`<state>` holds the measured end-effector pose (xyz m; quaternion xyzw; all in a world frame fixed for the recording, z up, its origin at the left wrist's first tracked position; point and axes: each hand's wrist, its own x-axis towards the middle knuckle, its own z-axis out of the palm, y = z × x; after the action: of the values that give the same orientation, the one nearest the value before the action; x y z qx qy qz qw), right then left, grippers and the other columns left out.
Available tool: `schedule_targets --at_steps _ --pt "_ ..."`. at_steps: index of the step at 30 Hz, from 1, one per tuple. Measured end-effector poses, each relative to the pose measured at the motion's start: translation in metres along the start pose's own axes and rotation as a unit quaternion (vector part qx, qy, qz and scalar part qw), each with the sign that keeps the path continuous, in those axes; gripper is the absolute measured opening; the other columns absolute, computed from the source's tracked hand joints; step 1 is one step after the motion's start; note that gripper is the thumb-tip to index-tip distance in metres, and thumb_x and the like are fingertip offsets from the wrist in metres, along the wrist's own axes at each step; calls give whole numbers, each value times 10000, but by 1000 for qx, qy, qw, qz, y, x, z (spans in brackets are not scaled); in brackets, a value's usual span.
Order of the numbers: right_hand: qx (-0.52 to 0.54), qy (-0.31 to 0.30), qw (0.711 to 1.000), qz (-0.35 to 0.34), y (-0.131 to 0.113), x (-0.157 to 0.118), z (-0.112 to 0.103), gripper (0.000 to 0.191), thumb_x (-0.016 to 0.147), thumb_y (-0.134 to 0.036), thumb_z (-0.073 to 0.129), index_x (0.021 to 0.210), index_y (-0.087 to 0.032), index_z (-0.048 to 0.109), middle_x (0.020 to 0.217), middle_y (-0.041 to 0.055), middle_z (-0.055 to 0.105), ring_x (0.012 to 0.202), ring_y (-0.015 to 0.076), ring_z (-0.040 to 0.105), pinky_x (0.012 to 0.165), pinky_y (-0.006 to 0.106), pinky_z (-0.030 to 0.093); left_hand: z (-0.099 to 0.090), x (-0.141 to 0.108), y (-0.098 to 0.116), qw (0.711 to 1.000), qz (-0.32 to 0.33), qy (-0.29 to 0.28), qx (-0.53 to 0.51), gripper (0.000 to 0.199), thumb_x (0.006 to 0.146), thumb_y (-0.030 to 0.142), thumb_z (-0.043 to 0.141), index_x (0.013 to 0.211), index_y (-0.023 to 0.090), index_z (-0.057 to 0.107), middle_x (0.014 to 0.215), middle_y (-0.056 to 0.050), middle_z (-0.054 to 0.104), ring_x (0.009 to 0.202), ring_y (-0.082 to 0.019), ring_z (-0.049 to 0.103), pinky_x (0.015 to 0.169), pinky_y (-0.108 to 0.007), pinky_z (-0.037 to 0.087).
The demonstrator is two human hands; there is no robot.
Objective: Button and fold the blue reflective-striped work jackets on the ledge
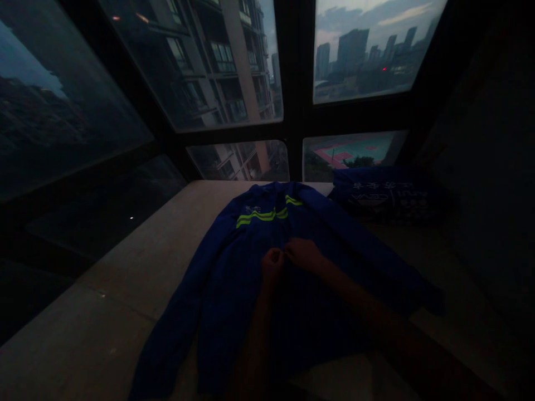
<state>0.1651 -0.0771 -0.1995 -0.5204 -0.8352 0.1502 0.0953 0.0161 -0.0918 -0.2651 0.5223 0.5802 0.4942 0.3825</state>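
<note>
A blue long-sleeved jacket (238,278) lies spread out front side up, its collar toward the window and its sleeves out to both sides. Yellow-green stripes cross its chest, and a small pale print sits above them on the left. Over the middle of the front, my left hand (272,265) and my right hand (304,254) meet with fingertips pinched close together on the jacket's front opening. Whatever small part lies between the fingers is too dark to make out.
The jacket rests on a pale stone-like ledge (167,239) beside dark-framed windows (295,111). Behind it on the right is a dark blue bundle (376,192) with white lettering. A dark wall (489,167) closes off the right side. The light is very dim.
</note>
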Motion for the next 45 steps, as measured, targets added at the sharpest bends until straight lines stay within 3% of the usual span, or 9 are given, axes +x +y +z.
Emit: schedule_targets --at_steps 4,12,16,22,26,34,45 --pt "-30 -23 999 -16 -2 -3 -3 210 973 -272 451 1032 -201 640 1091 98 653 1000 206 637 764 274 460 1 -1 0 1000 3 3 -3 214 717 388 632 741 177 606 701 -12 658 692 -161 645 644 -249 483" --pt "-5 22 998 61 -2 -11 18 292 1038 -284 301 1061 -188 575 1122 69 629 1013 143 616 800 233 434 3 -3 0 1000 19 2 6 178 738 351 640 761 175 619 719 -18 667 696 -157 648 650 -247 491" --pt "-8 19 998 57 -2 -12 15 279 1031 -292 323 1057 -195 583 1123 66 631 1011 147 622 796 231 440 3 -2 -3 1000 25 -5 10 170 756 347 619 781 180 612 742 -24 676 723 -162 662 661 -249 503" --pt "-124 -80 989 -20 -2 -7 -4 282 995 -283 386 1128 -173 609 1128 137 639 961 215 669 757 286 495 7 -4 -5 998 38 -27 30 137 737 318 646 743 182 630 691 -2 658 673 -147 631 636 -239 475" --pt "-122 -95 987 -30 -8 2 -8 255 953 -200 429 1060 -144 654 1074 161 663 959 243 679 775 314 508 8 -5 -5 998 38 -43 34 149 727 327 652 754 181 652 703 -4 681 673 -149 636 633 -240 478" --pt "-57 -48 997 -32 1 -10 -7 236 956 -268 459 1068 -188 651 1098 104 658 970 206 654 746 257 469 5 -3 -4 998 35 -23 39 194 725 360 622 771 176 663 721 -22 703 693 -165 662 642 -254 506" --pt "121 7 992 32 25 2 14 118 831 -233 588 872 -177 684 930 32 687 833 136 606 659 217 353 9 -8 -3 986 84 4 145 157 774 271 602 894 198 674 777 -27 698 705 -161 649 691 -266 498"
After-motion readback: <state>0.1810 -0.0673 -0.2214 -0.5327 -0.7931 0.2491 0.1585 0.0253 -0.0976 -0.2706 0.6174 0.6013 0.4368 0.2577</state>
